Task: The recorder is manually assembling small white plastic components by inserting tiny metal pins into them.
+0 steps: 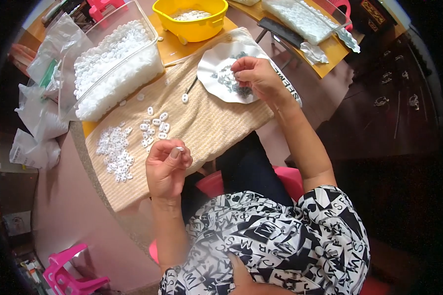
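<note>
My left hand [169, 164] is closed above the near edge of a beige cloth [202, 132], pinching a small white plastic piece [180, 149] between thumb and fingers. My right hand [258, 78] reaches over a white wavy-rimmed dish [209, 64] of small grey metal-looking bits [238, 88]. Its thumb and fingertips are pinched together, and whatever lies between them is too small to make out. Beyond my left hand is a loose group of white oval pieces with dark holes [155, 125]. Left of them lies a heap of smaller white pieces [117, 152].
A clear bin [155, 54] full of white pieces stands at the far left, beside a yellow basin [192, 29]. One white piece [185, 98] lies by a thin dark rod [192, 84]. Plastic bags [44, 108] are at left; another white-filled bin [300, 22] stands far right.
</note>
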